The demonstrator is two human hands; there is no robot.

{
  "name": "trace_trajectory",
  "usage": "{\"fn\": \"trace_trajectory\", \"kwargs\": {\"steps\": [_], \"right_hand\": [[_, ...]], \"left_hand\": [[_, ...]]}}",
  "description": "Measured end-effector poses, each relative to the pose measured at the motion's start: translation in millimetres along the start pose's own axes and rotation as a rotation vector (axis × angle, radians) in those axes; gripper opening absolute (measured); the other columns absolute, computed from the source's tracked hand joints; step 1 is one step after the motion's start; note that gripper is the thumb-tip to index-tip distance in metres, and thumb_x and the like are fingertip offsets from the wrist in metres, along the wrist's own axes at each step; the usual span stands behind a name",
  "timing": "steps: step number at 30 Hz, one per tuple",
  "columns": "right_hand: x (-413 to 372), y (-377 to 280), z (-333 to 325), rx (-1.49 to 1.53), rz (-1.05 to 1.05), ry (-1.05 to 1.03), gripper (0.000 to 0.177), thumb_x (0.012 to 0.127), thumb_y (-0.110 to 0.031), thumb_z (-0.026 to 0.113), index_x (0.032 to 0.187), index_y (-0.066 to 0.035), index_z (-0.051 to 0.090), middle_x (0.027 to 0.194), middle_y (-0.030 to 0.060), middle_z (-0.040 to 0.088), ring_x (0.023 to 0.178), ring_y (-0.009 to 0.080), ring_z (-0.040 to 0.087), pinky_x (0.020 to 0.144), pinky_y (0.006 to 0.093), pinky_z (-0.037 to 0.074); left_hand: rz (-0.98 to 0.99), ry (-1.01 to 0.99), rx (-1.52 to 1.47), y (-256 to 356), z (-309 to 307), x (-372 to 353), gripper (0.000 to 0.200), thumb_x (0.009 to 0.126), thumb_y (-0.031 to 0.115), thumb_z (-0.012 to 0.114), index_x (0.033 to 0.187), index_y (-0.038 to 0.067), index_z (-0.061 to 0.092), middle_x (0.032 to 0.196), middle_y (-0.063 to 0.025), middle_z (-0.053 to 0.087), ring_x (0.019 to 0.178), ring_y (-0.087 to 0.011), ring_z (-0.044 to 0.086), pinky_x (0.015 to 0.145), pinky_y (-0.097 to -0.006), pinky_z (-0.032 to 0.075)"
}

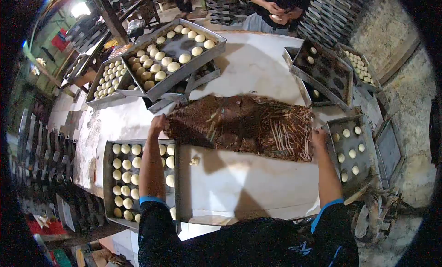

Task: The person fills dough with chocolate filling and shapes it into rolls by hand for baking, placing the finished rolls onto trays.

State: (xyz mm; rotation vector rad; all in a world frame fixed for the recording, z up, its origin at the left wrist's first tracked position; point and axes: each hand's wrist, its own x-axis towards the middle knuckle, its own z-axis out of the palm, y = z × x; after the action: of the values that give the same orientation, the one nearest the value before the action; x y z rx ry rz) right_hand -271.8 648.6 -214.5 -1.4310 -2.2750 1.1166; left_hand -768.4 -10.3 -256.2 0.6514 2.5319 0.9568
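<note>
Sheet (239,124), brown, stretches lengthwise left to right, left hand (159,123) and right hand (318,137) closed on its ends.

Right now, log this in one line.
brown sheet: spread over white table; left hand: holding its left end; right hand: holding its right end; dough tray: beneath left forearm

Dim, w/ glary lamp (80,9) top-L.
</note>
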Motion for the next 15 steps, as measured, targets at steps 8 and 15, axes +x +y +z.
{"fn": "trace_trajectory", "kwargs": {"steps": [8,15], "right_hand": [[-112.9,-30.2,-19.7,-0.221,-0.408,0.188,0.043,0.091,-0.034,0.056,0.116,0.0,0.06,0.113,0.0235,0.058,0.103,0.0353,0.057,0.087,0.0442,0.046],[-173.5,14.6,-17.1,-0.328,-0.69,0.028,0.04,0.089,-0.008,0.055,0.128,-0.005,0.048,0.122,0.0179,0.042,0.107,0.0387,0.051,0.086,0.0451,0.048]], "left_hand": [[-0.526,-0.043,-0.415,110.4,-20.6,-66.5,0.076,0.084,0.063,0.047,0.139,0.011,0.038,0.113,-0.0255,0.059,0.097,-0.0364,0.058,0.076,-0.0485,0.05],[-0.188,0.394,0.317,125.1,-54.1,-159.2,0.04,0.082,0.037,0.066,0.106,0.004,0.062,0.09,-0.0222,0.067,0.088,-0.0363,0.065,0.076,-0.0427,0.052]]}}
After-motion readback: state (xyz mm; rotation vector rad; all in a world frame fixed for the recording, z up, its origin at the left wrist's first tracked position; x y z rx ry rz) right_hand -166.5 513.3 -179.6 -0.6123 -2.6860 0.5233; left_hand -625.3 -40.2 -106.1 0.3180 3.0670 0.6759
